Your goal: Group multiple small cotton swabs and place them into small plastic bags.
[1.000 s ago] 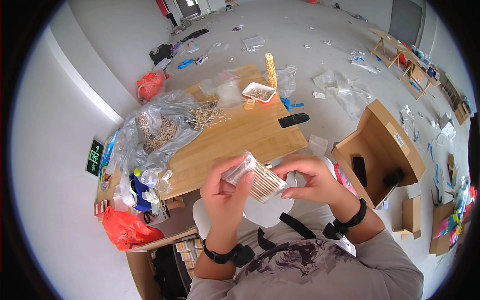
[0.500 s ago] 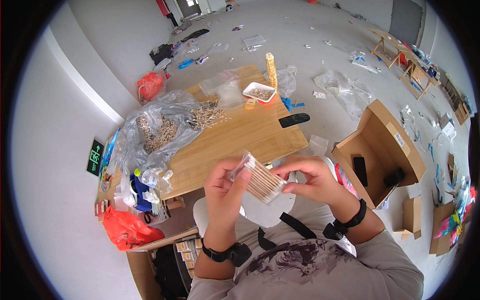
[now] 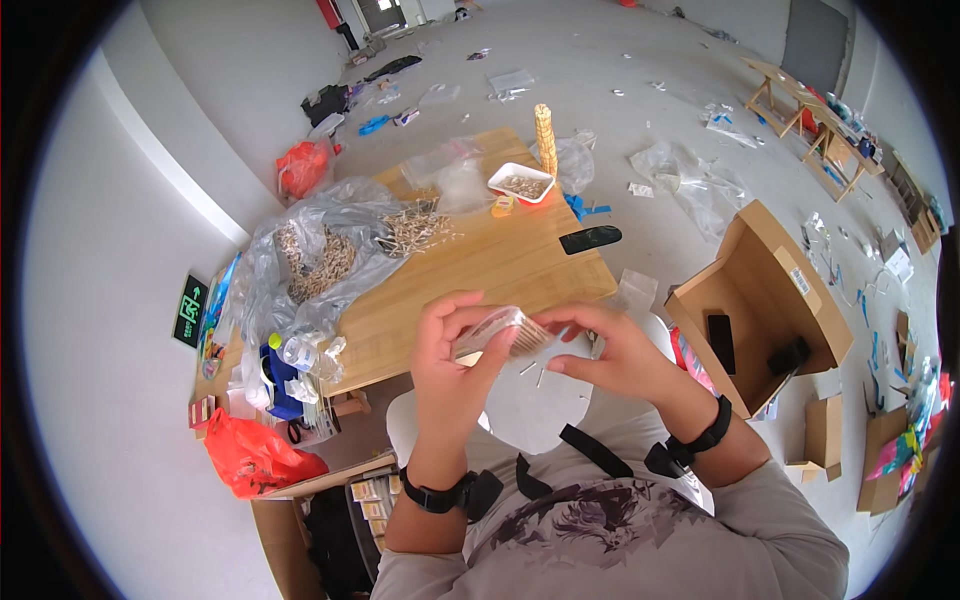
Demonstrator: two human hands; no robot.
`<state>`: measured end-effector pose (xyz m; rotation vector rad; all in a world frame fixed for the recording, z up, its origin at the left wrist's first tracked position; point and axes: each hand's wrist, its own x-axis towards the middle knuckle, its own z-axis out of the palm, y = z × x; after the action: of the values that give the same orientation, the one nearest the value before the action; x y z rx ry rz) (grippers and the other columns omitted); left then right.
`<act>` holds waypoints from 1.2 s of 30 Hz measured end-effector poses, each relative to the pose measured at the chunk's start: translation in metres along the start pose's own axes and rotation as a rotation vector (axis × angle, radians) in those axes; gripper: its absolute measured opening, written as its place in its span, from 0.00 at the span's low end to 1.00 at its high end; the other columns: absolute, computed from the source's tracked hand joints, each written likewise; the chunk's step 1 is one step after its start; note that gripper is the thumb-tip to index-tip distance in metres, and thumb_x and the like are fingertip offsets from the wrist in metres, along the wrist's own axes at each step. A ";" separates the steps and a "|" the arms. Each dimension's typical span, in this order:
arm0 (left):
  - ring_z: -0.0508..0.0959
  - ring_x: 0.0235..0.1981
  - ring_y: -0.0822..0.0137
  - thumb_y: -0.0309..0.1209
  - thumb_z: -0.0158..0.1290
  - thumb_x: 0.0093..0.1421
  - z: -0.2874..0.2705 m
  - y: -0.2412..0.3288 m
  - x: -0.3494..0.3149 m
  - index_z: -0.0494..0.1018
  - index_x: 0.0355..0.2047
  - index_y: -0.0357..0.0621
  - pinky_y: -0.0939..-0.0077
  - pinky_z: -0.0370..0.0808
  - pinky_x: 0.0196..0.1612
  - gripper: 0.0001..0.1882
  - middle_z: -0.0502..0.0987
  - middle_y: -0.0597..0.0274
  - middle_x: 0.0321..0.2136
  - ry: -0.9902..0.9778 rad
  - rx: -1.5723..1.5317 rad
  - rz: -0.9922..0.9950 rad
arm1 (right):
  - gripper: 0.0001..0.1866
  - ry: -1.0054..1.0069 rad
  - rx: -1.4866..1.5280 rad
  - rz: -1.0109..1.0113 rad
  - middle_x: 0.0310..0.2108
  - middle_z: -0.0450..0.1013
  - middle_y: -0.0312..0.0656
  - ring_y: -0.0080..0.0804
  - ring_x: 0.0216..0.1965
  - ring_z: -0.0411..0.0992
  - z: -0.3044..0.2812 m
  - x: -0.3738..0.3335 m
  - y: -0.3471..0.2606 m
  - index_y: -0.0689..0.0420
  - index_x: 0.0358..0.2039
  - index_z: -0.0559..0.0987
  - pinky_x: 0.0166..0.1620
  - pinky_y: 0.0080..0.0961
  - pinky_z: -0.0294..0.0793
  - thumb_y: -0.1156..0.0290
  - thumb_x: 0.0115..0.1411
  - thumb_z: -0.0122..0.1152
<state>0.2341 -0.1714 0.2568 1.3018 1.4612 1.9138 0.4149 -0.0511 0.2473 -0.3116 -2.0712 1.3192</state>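
A clear plastic packet of cotton swabs (image 3: pixel 527 340) is gripped between the thumb and fingers of my left hand (image 3: pixel 448 365), tilted in front of my chest. Close to the packet's right end is my right hand (image 3: pixel 625 350), its thumb apart from the index finger, with a blur around the fingertips. Two loose cotton swabs (image 3: pixel 541 378) show below the packet, over the white round stool (image 3: pixel 530 420); I cannot tell whether they lie on it or are falling.
Beyond my hands stands a wooden table (image 3: pixel 480 275) with loose swabs (image 3: pixel 412 232) on a grey plastic bag (image 3: pixel 355 275), a white tray (image 3: pixel 510 173) and a black pouch (image 3: pixel 590 240). An open cardboard box (image 3: pixel 760 300) is on the right, a red bag (image 3: pixel 255 455) on the left.
The packet has tipped, so less of its broad side shows. My right thumb has come away from its end, and two loose swabs have appeared below it.
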 end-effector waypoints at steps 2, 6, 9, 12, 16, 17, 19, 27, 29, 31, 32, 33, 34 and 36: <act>0.82 0.46 0.71 0.20 0.64 0.61 0.002 -0.007 0.005 0.76 0.50 0.36 0.74 0.75 0.53 0.17 0.85 0.55 0.43 -0.024 0.095 0.021 | 0.21 0.063 -0.043 -0.038 0.47 0.81 0.41 0.33 0.46 0.79 0.004 0.009 0.013 0.54 0.51 0.83 0.47 0.30 0.78 0.69 0.56 0.77; 0.82 0.43 0.66 0.24 0.69 0.56 -0.007 -0.040 0.008 0.80 0.46 0.43 0.71 0.76 0.49 0.17 0.87 0.61 0.39 -0.024 0.351 0.092 | 0.18 0.262 -0.600 -0.352 0.42 0.79 0.41 0.35 0.43 0.79 0.015 0.031 0.031 0.54 0.47 0.84 0.44 0.29 0.79 0.70 0.56 0.77; 0.80 0.40 0.62 0.26 0.70 0.54 -0.013 -0.072 0.011 0.81 0.45 0.47 0.66 0.76 0.49 0.17 0.87 0.65 0.38 -0.059 0.576 0.196 | 0.13 0.112 -0.209 -0.110 0.39 0.77 0.41 0.33 0.39 0.79 0.023 0.032 0.072 0.55 0.43 0.84 0.41 0.27 0.79 0.73 0.58 0.75; 0.78 0.39 0.60 0.28 0.70 0.53 -0.020 -0.108 0.011 0.82 0.45 0.48 0.65 0.76 0.46 0.18 0.87 0.66 0.38 -0.082 0.639 0.214 | 0.08 0.026 -0.083 0.114 0.39 0.77 0.41 0.31 0.36 0.79 0.034 0.034 0.091 0.58 0.40 0.83 0.38 0.26 0.80 0.75 0.61 0.72; 0.79 0.34 0.64 0.31 0.71 0.54 -0.016 -0.151 0.015 0.82 0.45 0.47 0.71 0.76 0.35 0.18 0.87 0.66 0.36 -0.008 0.527 0.160 | 0.07 0.079 0.036 0.085 0.39 0.77 0.40 0.27 0.34 0.79 0.047 0.038 0.148 0.60 0.40 0.82 0.38 0.24 0.79 0.76 0.62 0.71; 0.79 0.34 0.64 0.31 0.71 0.54 -0.017 -0.162 0.017 0.82 0.45 0.47 0.71 0.76 0.35 0.18 0.87 0.66 0.36 -0.008 0.525 0.155 | 0.06 0.128 0.069 0.129 0.38 0.78 0.39 0.26 0.34 0.78 0.049 0.038 0.160 0.60 0.40 0.82 0.38 0.23 0.78 0.76 0.63 0.70; 0.77 0.29 0.74 0.31 0.69 0.59 -0.022 -0.186 0.017 0.82 0.48 0.45 0.77 0.76 0.33 0.16 0.86 0.68 0.35 -0.057 0.426 -0.193 | 0.06 0.173 0.102 0.181 0.37 0.78 0.38 0.24 0.34 0.78 0.051 0.040 0.183 0.61 0.40 0.82 0.37 0.23 0.78 0.76 0.64 0.69; 0.84 0.37 0.71 0.33 0.59 0.71 -0.022 -0.257 0.015 0.82 0.47 0.38 0.80 0.80 0.39 0.12 0.84 0.62 0.36 -0.030 -0.158 -0.563 | 0.08 0.165 0.123 0.510 0.31 0.80 0.37 0.19 0.31 0.76 0.064 0.052 0.240 0.60 0.41 0.82 0.36 0.20 0.76 0.69 0.67 0.67; 0.85 0.40 0.69 0.33 0.57 0.72 -0.022 -0.266 0.014 0.82 0.46 0.36 0.79 0.81 0.42 0.12 0.84 0.61 0.37 0.005 -0.248 -0.571 | 0.08 0.132 0.127 0.558 0.32 0.80 0.37 0.19 0.31 0.76 0.065 0.053 0.246 0.60 0.41 0.82 0.36 0.20 0.76 0.69 0.67 0.67; 0.86 0.40 0.67 0.34 0.57 0.72 -0.025 -0.271 0.014 0.81 0.45 0.35 0.77 0.82 0.46 0.12 0.84 0.60 0.38 -0.021 -0.229 -0.666 | 0.08 0.098 0.133 0.605 0.32 0.80 0.37 0.19 0.31 0.76 0.066 0.053 0.250 0.60 0.41 0.82 0.36 0.20 0.76 0.68 0.67 0.67; 0.86 0.40 0.67 0.34 0.57 0.72 -0.024 -0.272 0.014 0.81 0.45 0.35 0.77 0.82 0.46 0.12 0.84 0.60 0.38 -0.019 -0.233 -0.676 | 0.08 0.113 0.184 0.618 0.32 0.80 0.37 0.19 0.32 0.76 0.066 0.053 0.251 0.60 0.41 0.82 0.36 0.20 0.76 0.68 0.67 0.67; 0.86 0.41 0.67 0.34 0.57 0.72 -0.024 -0.273 0.013 0.81 0.44 0.36 0.77 0.82 0.46 0.12 0.84 0.60 0.38 -0.021 -0.245 -0.701 | 0.08 0.129 0.235 0.631 0.33 0.80 0.36 0.19 0.32 0.76 0.067 0.052 0.252 0.60 0.41 0.82 0.37 0.20 0.76 0.68 0.67 0.67; 0.86 0.42 0.67 0.35 0.57 0.72 -0.022 -0.270 0.014 0.81 0.44 0.36 0.77 0.82 0.46 0.13 0.84 0.60 0.38 -0.026 -0.258 -0.726 | 0.08 0.129 0.233 0.642 0.33 0.80 0.36 0.19 0.32 0.76 0.066 0.051 0.254 0.60 0.41 0.82 0.37 0.20 0.76 0.68 0.67 0.67; 0.86 0.43 0.67 0.35 0.57 0.72 -0.021 -0.265 0.018 0.81 0.43 0.36 0.77 0.82 0.46 0.12 0.84 0.60 0.38 -0.035 -0.291 -0.774 | 0.09 0.157 0.342 0.709 0.34 0.80 0.36 0.21 0.34 0.76 0.063 0.048 0.258 0.60 0.41 0.82 0.39 0.20 0.76 0.67 0.67 0.67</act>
<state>0.1517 -0.0701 0.0246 0.5125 1.3293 1.4833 0.3014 0.0482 0.0229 -1.0200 -1.6102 1.9459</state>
